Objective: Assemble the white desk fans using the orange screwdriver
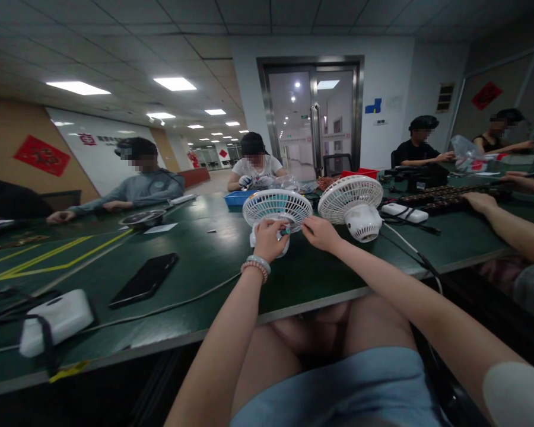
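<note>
A small white desk fan (277, 209) with a round grille stands on the green table (196, 267) in front of me. My left hand (268, 238) is closed around the fan's base, with a bead bracelet on the wrist. My right hand (320, 232) is pinched beside the fan, holding a thin dark tool whose tip meets the fan near a teal part. A second white fan (352, 204) stands just to the right, untouched.
A black phone (145, 280) lies to the left, a white box with a strap (56, 320) near the front edge, and a cable runs across. A blue tray (237, 198) is at the back. Other people sit around the table; someone's arms (507, 219) reach in at right.
</note>
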Tool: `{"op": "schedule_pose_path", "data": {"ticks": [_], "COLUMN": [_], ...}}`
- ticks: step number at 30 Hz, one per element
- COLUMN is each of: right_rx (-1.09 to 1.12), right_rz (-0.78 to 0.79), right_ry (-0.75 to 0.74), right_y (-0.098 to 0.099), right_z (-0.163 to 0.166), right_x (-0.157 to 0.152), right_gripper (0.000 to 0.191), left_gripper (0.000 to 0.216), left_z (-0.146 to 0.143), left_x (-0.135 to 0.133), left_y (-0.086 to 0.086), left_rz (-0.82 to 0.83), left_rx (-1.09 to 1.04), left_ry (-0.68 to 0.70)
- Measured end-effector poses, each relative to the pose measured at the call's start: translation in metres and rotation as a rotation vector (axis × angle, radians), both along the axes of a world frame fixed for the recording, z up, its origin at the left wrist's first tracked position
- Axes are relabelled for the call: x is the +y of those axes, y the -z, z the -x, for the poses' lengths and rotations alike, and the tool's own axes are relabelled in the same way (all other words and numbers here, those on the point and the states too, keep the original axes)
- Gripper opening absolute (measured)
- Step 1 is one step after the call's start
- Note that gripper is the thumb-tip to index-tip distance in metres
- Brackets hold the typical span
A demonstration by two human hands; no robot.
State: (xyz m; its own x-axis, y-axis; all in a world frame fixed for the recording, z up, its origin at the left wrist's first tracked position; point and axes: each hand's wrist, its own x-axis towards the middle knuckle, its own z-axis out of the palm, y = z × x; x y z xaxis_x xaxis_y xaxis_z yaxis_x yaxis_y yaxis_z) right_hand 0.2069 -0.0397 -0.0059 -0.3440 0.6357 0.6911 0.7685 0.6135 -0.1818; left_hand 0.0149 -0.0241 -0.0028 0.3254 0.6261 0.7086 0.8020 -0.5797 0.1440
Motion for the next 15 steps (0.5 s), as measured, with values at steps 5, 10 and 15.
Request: {"op": "schedule_pose_path", "data": {"ticks": [5, 10, 15], "right_rx": [0.198, 0.318, 0.381], "right_rz": [0.223, 0.337, 0.404], "right_ry": [-0.017, 0.012, -0.066], "right_y": [-0.010, 0.009, 0.021], "right_z": [0.033, 0.048, 0.040], "right_x": [0.027, 0.030, 0.023], "right_gripper": [0.040, 0.040, 0.041], "left_gripper": [0.042, 0.032, 0.038], "left_z": [0.005, 0.028, 0.061], "left_x": [0.004, 0.026, 0.050], "left_y": [0.000, 0.006, 0.019], "left_rz": [0.083, 0.106, 0.493], "left_rx": [-0.247, -0.637, -0.581], "left_ry": [0.108, -0.342, -0.649]}}
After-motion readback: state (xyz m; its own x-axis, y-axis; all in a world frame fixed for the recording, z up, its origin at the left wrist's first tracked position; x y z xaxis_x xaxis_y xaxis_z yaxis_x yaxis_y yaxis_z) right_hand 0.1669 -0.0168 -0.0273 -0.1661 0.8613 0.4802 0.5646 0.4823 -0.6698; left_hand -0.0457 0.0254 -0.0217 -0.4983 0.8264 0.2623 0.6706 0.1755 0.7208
